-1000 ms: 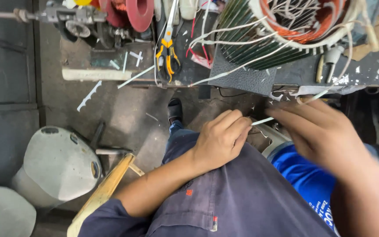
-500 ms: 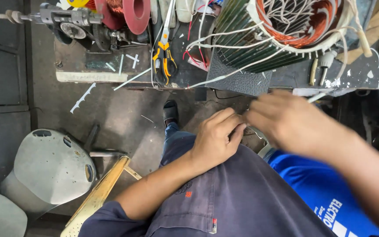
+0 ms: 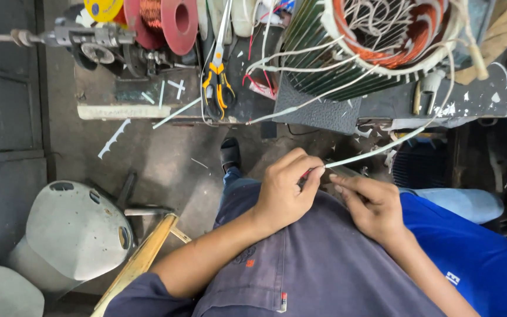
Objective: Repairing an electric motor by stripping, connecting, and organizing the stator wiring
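My left hand rests over my lap and pinches the free end of a thin white sleeved wire between thumb and fingertips. My right hand sits just beside it, fingers curled, its fingertips touching the same wire end. The wire runs up and right to a green motor stator with copper windings on the workbench, from which more white leads hang. What exactly sits between my fingertips is too small to tell.
The dark workbench carries yellow-handled pliers, a red spool of copper wire and a winding tool. Two grey plastic stools stand on the concrete floor at the left, next to a wooden stick.
My right hand came down from near the bench and drew in to meet my left hand at the wire end. The view tilted slightly; my left hand stayed over my lap.
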